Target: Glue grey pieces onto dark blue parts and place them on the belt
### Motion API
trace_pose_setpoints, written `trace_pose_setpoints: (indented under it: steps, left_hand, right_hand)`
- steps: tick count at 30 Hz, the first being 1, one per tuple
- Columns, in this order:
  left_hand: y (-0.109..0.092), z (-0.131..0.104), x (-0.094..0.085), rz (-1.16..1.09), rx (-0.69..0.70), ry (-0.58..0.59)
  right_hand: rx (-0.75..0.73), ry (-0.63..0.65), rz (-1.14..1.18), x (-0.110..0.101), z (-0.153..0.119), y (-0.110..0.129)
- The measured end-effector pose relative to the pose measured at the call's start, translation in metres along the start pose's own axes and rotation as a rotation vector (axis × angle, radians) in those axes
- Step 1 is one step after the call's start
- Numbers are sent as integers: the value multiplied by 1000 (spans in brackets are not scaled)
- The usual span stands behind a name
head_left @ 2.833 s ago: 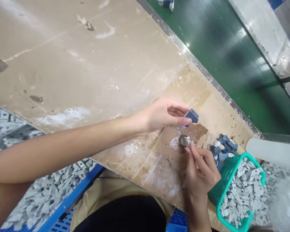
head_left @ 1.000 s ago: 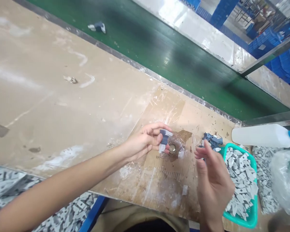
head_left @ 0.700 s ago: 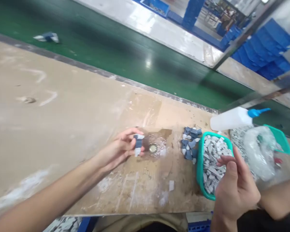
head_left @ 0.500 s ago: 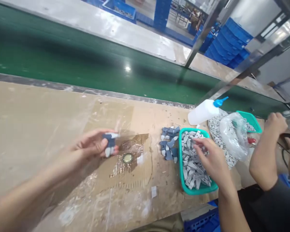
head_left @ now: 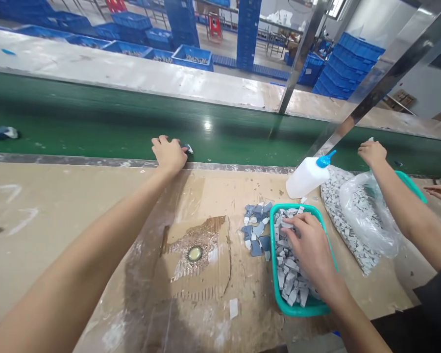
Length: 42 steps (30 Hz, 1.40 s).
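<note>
My left hand [head_left: 169,156] reaches over the near side of the green belt [head_left: 235,139]. Its fingers are closed round a dark blue and white piece [head_left: 188,148], whose end pokes out beside the thumb. My right hand [head_left: 308,242] is in the turquoise basket [head_left: 274,274], low over a heap of small grey pieces [head_left: 292,269]. Its thumb and forefinger are bent close together among them; what they pinch, if anything, is too small to make out. Left of the basket lies a group of blue-grey and white pieces [head_left: 257,229].
A wet cardboard sheet [head_left: 206,289] bears a round cap [head_left: 194,253]. Behind the basket stands a white bottle [head_left: 305,179] with a blue nozzle. Grey chips fill a plastic bag [head_left: 371,206] at right. A co-worker's arm [head_left: 400,196] reaches toward the belt. Another piece [head_left: 2,133] lies on the belt.
My left hand has moved forward from above the cardboard to the belt with the blue and white piece. My right hand stays at the basket. The co-worker's arm now reaches to the belt.
</note>
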<state>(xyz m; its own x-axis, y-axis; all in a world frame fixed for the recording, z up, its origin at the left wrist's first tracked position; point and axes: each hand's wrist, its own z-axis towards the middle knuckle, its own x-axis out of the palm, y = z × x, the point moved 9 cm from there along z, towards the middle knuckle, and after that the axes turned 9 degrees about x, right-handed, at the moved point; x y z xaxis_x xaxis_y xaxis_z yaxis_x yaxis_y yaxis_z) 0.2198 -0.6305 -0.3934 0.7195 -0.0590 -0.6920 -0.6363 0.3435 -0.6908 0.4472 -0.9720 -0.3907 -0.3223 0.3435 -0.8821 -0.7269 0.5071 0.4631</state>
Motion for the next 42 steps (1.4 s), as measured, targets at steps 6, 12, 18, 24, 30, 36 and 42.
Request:
trace_pose_setpoints:
  steps: [6,12,18,24,30,36,42]
  left_hand:
    - [-59,-69,85,14,280,441]
    - [-87,-161,127,-142,421,639]
    - [-66,-154,113,-588,152,588]
    - [-40,-185,71,-1436,-503,534]
    - [3,-225,27,-1360,-544,481]
    - [41,-235,4,-1339,-476,352]
    - [63,-223,-19,-1478,-438,60]
  right_hand:
    - [224,204,723,-14,-26,-14]
    - [357,493,1076,18,-55,-5]
    - [210,441,971,19,-69,17]
    - [-25,388,822,31,-74,63]
    - [-28,491,759,73,-81,94]
    - [-272,208,473,87,-73,122]
    - [-541,42,368,96,-82,144]
